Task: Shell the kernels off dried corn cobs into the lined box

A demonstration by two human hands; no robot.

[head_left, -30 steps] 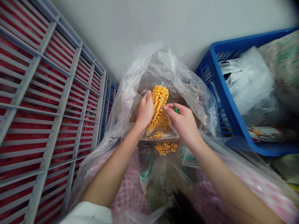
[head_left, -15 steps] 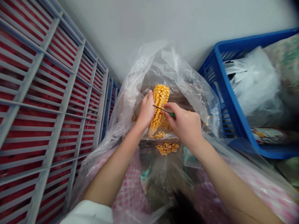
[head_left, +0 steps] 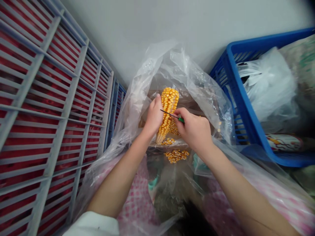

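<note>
My left hand (head_left: 154,115) grips an ear of dried yellow corn (head_left: 168,111), which stands tilted inside a clear plastic bag (head_left: 145,88). My right hand (head_left: 194,129) holds a slim green-handled screwdriver (head_left: 172,115) by its handle. The thin metal shaft lies across the front of the ear, with its tip near my left thumb. Below the ear lie a small patch of loose kernels (head_left: 168,141) and a larger pile of loose kernels (head_left: 176,156). My hands hide part of the ear.
A grey-framed crate with red slats (head_left: 54,108) fills the left side. A blue plastic crate (head_left: 236,78) holding white bags stands at right. A grey wall (head_left: 147,26) rises behind. Pink checked fabric (head_left: 137,206) lies under the bag near my forearms.
The screwdriver has swung from pointing upward beside the ear to lying across its front, its tip now leftward. The ear and my left hand have barely moved.
</note>
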